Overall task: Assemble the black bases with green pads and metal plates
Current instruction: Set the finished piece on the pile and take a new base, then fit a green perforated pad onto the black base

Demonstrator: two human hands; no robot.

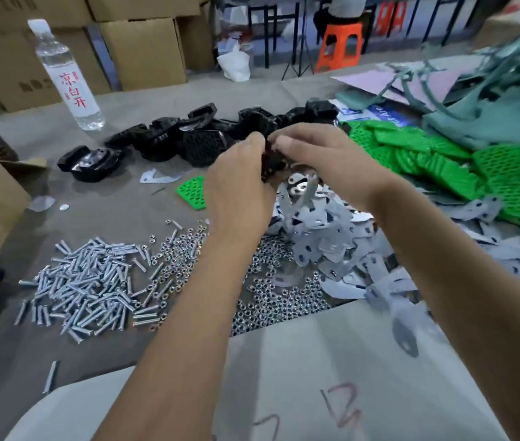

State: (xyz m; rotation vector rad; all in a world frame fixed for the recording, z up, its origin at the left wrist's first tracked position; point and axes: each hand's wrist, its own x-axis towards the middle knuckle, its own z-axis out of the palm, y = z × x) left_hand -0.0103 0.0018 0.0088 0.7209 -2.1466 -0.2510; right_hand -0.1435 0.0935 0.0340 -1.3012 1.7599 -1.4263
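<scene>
Barely started: both hands, left (236, 183) and right (319, 160), grip one black base (269, 167). Bases (156, 138) at 11, pads (443, 157) at 2, plates (331, 227) centre, all loose.

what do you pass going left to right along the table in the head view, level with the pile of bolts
pile of bolts → nuts → metal plates

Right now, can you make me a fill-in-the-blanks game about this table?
1. Both hands hold a small ____ base above the table.
2. The netted pads piled on the right are ____.
3. The heap of bolts lies to the ____ of the nuts.
4. The water bottle stands ____.

Missing words: black; green; left; upright
</scene>
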